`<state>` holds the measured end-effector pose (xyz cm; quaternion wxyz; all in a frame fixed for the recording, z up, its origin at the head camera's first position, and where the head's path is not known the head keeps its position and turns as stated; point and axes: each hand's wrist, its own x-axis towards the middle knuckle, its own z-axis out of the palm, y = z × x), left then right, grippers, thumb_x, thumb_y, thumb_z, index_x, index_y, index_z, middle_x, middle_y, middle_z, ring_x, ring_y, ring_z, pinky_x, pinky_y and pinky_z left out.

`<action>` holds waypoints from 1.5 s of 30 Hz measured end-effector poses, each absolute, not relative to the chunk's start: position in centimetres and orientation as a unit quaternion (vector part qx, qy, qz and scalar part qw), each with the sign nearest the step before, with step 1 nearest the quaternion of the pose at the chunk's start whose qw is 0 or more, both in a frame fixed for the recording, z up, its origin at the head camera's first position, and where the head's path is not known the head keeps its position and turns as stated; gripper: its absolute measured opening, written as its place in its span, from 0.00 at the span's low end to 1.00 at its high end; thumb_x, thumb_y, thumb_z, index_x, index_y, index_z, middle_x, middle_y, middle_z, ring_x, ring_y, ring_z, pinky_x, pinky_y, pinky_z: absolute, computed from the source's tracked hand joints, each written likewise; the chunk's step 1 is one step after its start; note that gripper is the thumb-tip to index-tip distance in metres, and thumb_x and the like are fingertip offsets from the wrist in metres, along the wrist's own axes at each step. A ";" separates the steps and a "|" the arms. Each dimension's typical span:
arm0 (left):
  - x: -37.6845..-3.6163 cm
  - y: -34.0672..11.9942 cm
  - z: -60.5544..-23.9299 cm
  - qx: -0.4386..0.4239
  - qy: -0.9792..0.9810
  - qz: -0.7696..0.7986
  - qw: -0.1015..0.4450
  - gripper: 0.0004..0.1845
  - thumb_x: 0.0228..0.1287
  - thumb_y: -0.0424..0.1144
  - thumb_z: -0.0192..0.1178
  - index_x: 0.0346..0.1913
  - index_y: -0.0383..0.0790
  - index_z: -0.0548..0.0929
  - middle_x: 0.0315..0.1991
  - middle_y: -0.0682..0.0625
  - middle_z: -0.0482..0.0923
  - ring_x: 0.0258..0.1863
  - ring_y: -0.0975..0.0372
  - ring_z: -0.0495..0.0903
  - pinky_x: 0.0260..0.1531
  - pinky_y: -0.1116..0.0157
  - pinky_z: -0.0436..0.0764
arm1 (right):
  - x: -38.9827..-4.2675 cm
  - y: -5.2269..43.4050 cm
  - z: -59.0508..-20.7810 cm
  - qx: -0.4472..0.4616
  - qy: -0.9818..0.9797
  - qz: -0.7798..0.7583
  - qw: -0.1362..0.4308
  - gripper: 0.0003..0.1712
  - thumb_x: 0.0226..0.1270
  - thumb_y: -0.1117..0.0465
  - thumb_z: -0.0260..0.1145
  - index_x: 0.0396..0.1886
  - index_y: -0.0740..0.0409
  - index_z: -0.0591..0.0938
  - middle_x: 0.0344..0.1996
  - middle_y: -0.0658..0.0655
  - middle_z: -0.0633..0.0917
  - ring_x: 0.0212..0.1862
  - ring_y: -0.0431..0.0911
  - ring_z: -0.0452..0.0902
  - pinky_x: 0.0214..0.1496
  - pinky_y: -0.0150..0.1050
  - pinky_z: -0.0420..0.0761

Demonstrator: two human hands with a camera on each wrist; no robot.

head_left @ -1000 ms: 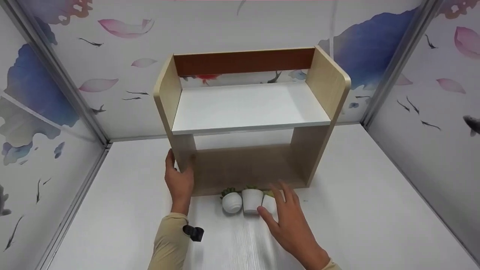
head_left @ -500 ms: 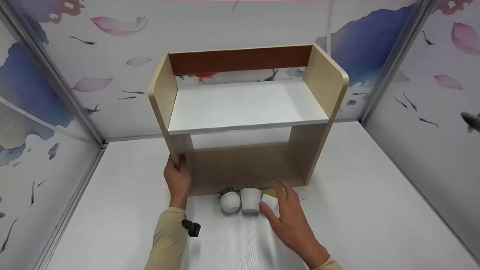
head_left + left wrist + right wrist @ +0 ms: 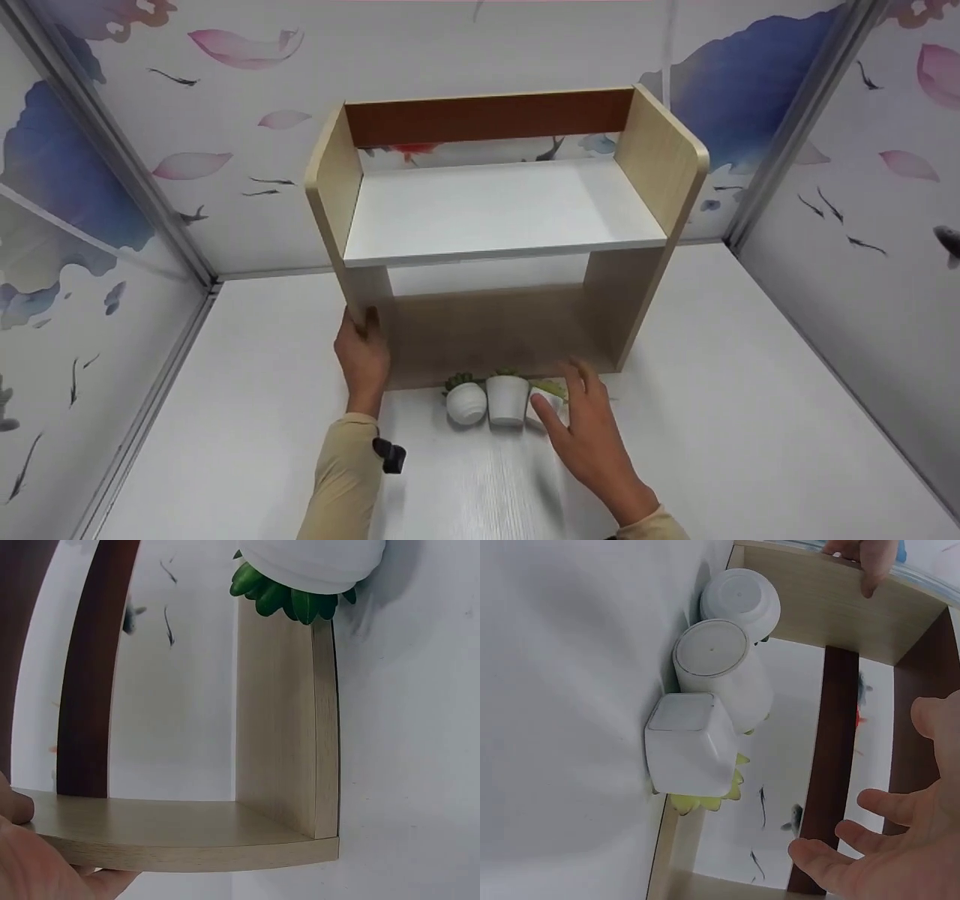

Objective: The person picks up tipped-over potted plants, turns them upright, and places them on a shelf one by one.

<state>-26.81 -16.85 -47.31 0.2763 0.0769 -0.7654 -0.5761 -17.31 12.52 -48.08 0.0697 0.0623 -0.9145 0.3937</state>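
A wooden desktop shelf [image 3: 502,214] with light wood sides and a white middle board stands on the white table. My left hand [image 3: 364,367] grips its left side panel [image 3: 187,832], thumb on the inner face and fingers outside. Three white potted succulents lie on their sides before the shelf's lower front edge, leaves toward it: a round ribbed pot [image 3: 466,404], a tapered pot [image 3: 508,401] and a square pot [image 3: 690,742] with yellow-green leaves. Over the square pot, my right hand [image 3: 596,439] is spread with nothing in it, partly hiding that pot in the head view.
White panels [image 3: 465,45] painted with petals and fish enclose the table [image 3: 750,420] at the back and both sides. A reddish-brown rail [image 3: 491,120] spans the shelf's upper back. The lower compartment has a wood base board [image 3: 487,330].
My left thumb has shifted toward the front edge of the side panel. My right hand has moved slightly right, uncovering more of the square pot. Shelf and pots keep their places.
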 end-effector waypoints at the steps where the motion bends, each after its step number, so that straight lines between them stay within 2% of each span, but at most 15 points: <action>1: -26.8 -16.7 -47.3 0.075 -0.766 -0.575 0.278 0.25 0.83 0.38 0.48 0.75 0.31 0.66 0.72 0.35 0.70 0.72 0.46 0.69 0.70 0.47 0.69 | -17.4 12.6 -48.3 0.059 -0.914 0.397 0.065 0.42 0.75 0.35 0.59 0.75 0.59 0.67 0.77 0.63 0.61 0.78 0.59 0.56 0.74 0.64 0.63; 6: -26.9 -16.4 -47.4 0.069 -0.763 -0.577 0.284 0.24 0.82 0.37 0.49 0.74 0.30 0.66 0.71 0.35 0.71 0.72 0.46 0.70 0.70 0.47 0.70 | -17.9 13.1 -49.7 0.040 -0.912 0.407 0.043 0.48 0.73 0.29 0.56 0.77 0.58 0.64 0.79 0.64 0.58 0.79 0.61 0.54 0.75 0.65 0.61; 19: -26.7 -16.3 -48.0 0.066 -0.759 -0.580 0.289 0.23 0.82 0.36 0.49 0.73 0.31 0.68 0.69 0.35 0.73 0.71 0.46 0.72 0.68 0.47 0.72 | -18.4 13.4 -52.1 0.019 -0.913 0.405 0.032 0.47 0.75 0.34 0.58 0.77 0.65 0.64 0.76 0.69 0.60 0.76 0.64 0.58 0.73 0.64 0.64; 25: -26.7 -16.6 -48.3 0.075 -0.760 -0.574 0.296 0.23 0.82 0.37 0.49 0.73 0.32 0.68 0.70 0.35 0.73 0.71 0.46 0.72 0.68 0.47 0.72 | -18.6 13.2 -52.9 0.015 -0.914 0.404 0.015 0.44 0.77 0.39 0.60 0.77 0.67 0.63 0.75 0.72 0.60 0.76 0.67 0.59 0.73 0.65 0.64; 32: -26.8 -16.7 -48.3 0.075 -0.760 -0.575 0.295 0.22 0.83 0.38 0.49 0.72 0.31 0.69 0.69 0.34 0.73 0.70 0.46 0.72 0.67 0.46 0.72 | -18.9 13.2 -53.5 0.016 -0.913 0.407 0.022 0.39 0.78 0.45 0.62 0.74 0.69 0.66 0.71 0.73 0.66 0.72 0.68 0.62 0.71 0.65 0.66; 45: -26.9 -16.5 -47.6 0.077 -0.767 -0.567 0.290 0.23 0.83 0.37 0.48 0.73 0.31 0.67 0.70 0.34 0.72 0.70 0.45 0.72 0.67 0.46 0.72 | -20.0 13.5 -54.5 0.022 -0.915 0.401 0.026 0.37 0.75 0.50 0.66 0.72 0.69 0.68 0.63 0.71 0.76 0.66 0.66 0.71 0.69 0.62 0.70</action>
